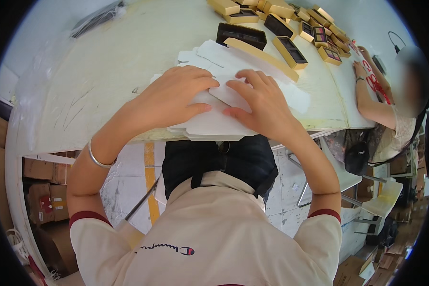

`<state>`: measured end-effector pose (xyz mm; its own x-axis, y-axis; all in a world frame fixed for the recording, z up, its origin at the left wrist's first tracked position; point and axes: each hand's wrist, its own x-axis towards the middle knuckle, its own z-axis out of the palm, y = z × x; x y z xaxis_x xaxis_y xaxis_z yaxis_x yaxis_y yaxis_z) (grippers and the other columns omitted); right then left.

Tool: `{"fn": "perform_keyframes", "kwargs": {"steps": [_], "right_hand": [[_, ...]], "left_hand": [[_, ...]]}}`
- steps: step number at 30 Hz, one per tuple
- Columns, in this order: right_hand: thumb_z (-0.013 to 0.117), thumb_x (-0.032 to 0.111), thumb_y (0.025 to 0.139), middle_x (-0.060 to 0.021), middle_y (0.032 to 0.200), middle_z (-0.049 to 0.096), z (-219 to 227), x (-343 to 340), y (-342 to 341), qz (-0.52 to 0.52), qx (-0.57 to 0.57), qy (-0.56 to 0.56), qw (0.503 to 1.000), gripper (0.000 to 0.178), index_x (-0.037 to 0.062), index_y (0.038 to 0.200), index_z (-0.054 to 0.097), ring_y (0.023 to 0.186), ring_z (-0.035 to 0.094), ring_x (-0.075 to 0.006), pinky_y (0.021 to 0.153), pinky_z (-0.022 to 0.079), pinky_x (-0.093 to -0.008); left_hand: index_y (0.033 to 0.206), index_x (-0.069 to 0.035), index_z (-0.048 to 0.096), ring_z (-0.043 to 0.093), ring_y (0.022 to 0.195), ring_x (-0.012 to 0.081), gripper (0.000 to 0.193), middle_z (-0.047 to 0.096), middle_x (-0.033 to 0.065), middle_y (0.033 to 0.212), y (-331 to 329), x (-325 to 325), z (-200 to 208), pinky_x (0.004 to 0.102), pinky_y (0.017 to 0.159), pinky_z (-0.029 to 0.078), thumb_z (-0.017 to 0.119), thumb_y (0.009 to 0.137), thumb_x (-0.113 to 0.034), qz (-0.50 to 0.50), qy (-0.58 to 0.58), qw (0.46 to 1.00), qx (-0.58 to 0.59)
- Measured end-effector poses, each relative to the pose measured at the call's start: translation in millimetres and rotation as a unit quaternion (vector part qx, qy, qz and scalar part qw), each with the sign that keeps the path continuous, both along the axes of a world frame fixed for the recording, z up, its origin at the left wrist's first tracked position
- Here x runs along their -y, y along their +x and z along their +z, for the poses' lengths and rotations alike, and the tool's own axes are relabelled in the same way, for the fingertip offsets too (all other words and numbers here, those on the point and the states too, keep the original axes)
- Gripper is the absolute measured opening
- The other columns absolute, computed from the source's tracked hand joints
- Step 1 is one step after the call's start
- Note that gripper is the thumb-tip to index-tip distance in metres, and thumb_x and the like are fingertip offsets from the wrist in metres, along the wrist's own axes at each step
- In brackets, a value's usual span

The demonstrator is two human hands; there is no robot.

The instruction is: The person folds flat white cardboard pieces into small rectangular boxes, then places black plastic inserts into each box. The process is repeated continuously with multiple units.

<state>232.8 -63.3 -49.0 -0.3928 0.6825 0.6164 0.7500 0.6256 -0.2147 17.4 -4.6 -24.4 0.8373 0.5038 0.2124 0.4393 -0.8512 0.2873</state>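
Hands meet over a stack of flat white card blanks at the near edge of the pale bench. Left hand lies flat on the top sheet, fingers spread and pressing down. Right hand pinches a folded flap, its fingers bent, the card under them. Gold boxes lie beyond; another person's arm rests far right.

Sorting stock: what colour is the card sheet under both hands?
White, plain; the card sheet shows best in the head view.
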Motion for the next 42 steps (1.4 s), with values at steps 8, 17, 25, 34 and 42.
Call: {"fn": "perform_keyframes", "kwargs": {"steps": [8,17,25,34,42], "right_hand": [[0.065,0.010,0.080,-0.0087,0.080,0.060,14,10,8,0.001,0.062,0.098,0.993,0.010,0.0020,0.084,0.059,0.077,0.059,-0.0266,0.064,0.047,-0.0364],[0.070,0.009,0.078,-0.0086,0.076,0.060,-1,11,0,-0.005,-0.065,-0.053,0.996,0.021,0.0068,0.093,0.055,0.065,0.059,-0.0302,0.059,0.048,-0.0387],[0.072,0.010,0.072,-0.0095,0.098,0.057,5,4,22,0.079,0.092,0.001,0.993,0.023,0.0051,0.092,0.062,0.093,0.056,-0.0275,0.079,0.046,-0.0356],[0.061,0.006,0.079,-0.0128,0.089,0.059,6,-5,26,0.078,0.116,-0.070,0.988,0.009,0.0009,0.086,0.061,0.086,0.057,-0.0302,0.071,0.045,-0.0375],[0.053,-0.005,0.075,-0.0162,0.078,0.063,16,-47,16,0.054,0.087,-0.221,0.970,0.019,0.0010,0.091,0.061,0.079,0.060,-0.0370,0.070,0.047,-0.0417]], "left_hand": [[0.106,-0.003,0.061,0.057,0.099,0.0253,0.030,0.063,0.0088,0.103,12,0,4,0.0362,0.086,0.043,0.070,0.079,-0.013,-0.056,0.139,0.983,0.102],[0.098,-0.006,0.060,0.056,0.068,0.0245,0.023,0.058,0.0051,0.070,8,28,1,0.0335,0.062,0.045,0.069,0.077,-0.010,0.110,-0.235,0.960,0.107],[0.091,-0.005,0.064,0.055,0.091,0.0237,0.017,0.058,0.0071,0.093,8,17,-26,0.0344,0.075,0.047,0.070,0.079,-0.014,0.018,0.081,0.992,0.090],[0.086,-0.001,0.062,0.058,0.077,0.0272,0.011,0.060,0.0070,0.085,8,9,-22,0.0363,0.065,0.049,0.065,0.081,-0.011,-0.014,0.092,0.992,0.080],[0.087,-0.005,0.064,0.059,0.078,0.0289,0.011,0.063,0.0077,0.085,28,5,-20,0.0380,0.066,0.049,0.061,0.086,-0.015,0.095,0.254,0.958,0.098]]}}
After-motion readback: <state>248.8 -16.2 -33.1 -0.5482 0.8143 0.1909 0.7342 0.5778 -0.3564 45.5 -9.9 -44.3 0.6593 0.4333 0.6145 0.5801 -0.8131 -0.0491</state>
